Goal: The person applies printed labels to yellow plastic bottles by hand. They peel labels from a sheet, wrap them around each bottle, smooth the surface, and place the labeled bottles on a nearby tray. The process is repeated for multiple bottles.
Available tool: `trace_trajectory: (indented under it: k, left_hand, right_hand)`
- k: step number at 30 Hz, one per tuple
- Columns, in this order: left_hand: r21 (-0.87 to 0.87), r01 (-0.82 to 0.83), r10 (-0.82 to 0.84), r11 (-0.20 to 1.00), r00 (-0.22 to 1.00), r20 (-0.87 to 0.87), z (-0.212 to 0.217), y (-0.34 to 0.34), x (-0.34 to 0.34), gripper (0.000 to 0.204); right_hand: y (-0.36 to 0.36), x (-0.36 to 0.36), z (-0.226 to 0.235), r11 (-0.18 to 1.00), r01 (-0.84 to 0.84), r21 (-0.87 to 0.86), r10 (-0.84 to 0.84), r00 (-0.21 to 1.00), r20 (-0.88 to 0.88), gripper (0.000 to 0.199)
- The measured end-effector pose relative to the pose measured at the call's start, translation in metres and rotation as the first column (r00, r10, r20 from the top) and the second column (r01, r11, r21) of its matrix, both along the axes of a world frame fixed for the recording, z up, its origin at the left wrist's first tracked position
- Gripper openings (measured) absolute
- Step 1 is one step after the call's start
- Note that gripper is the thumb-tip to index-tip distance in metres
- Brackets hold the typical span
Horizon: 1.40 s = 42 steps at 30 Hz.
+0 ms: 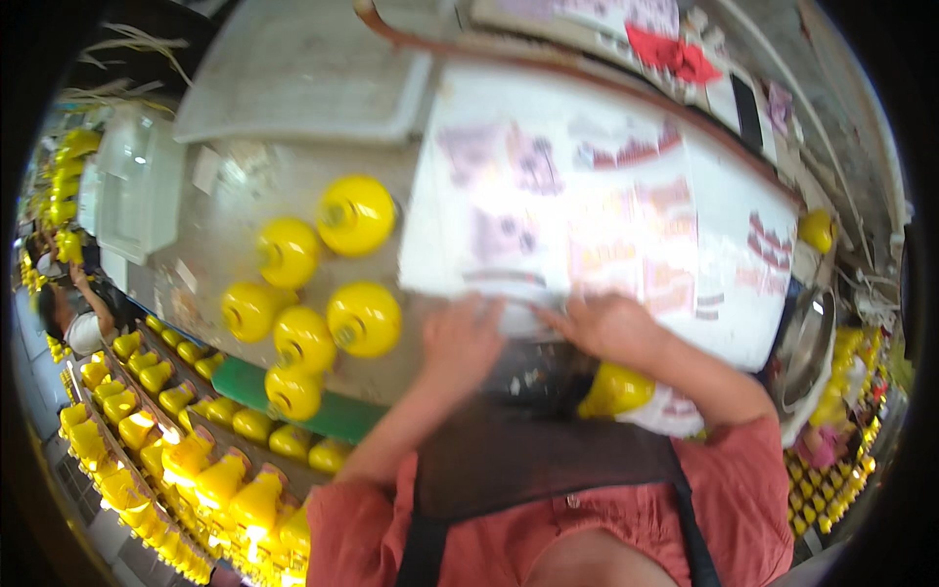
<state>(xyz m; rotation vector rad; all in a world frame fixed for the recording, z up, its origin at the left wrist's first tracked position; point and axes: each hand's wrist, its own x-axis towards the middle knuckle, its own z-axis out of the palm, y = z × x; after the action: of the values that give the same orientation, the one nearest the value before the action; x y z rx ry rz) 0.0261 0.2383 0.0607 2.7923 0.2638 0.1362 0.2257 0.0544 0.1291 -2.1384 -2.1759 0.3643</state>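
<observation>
My left hand [462,340] and right hand [616,330], fingers [587,309] half-bent, are at the table's [411,313] near edge beside the printed white sheets [606,186]; blurred, I cannot tell whether they grip anything.

Bright in the middle, smeared by motion, black and bent at the rim.
Light washes out the middle of the white sheet [558,210], fading its pink print, and leaves small glints on the yellow pots [357,215]. Stronger glare hits the rows at lower left [217,479], while the upper left corner sinks into shadow. Both hands, left [463,338] and right [614,328], are blurred, so the fingertips seem too soft to read. Straight edges curve outward.
</observation>
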Motion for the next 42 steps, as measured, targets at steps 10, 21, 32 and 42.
trace_trajectory:
  k: [10, 21, 32, 42]
  left_hand:
    - [-0.984, -0.099, 0.814, 0.15, 0.576, 0.066, 0.095, 0.163, 0.131, 0.042]
    - [-0.879, -0.096, 0.632, -0.467, 0.659, -0.408, -0.034, 0.331, 0.332, 0.043]
    - [-0.994, 0.026, 0.489, -0.11, 0.872, -0.031, -0.1, 0.364, 0.42, 0.04]
    - [-0.974, 0.17, 0.451, -0.151, 0.888, 0.085, -0.117, 0.385, 0.408, 0.038]
  right_hand:
    - [-0.016, 0.015, 0.034, 0.83, 0.556, 0.034, -0.49, 0.758, -0.431, 0.024]
    - [-0.064, 0.01, 0.031, 0.54, 0.807, -0.239, -0.769, 0.358, -0.529, 0.021]
    - [-0.089, 0.001, 0.002, 0.2, 0.947, -0.252, -0.789, 0.004, -0.614, 0.013]
    - [-0.09, 0.003, -0.012, 0.217, 0.931, -0.293, -0.797, -0.004, -0.604, 0.011]
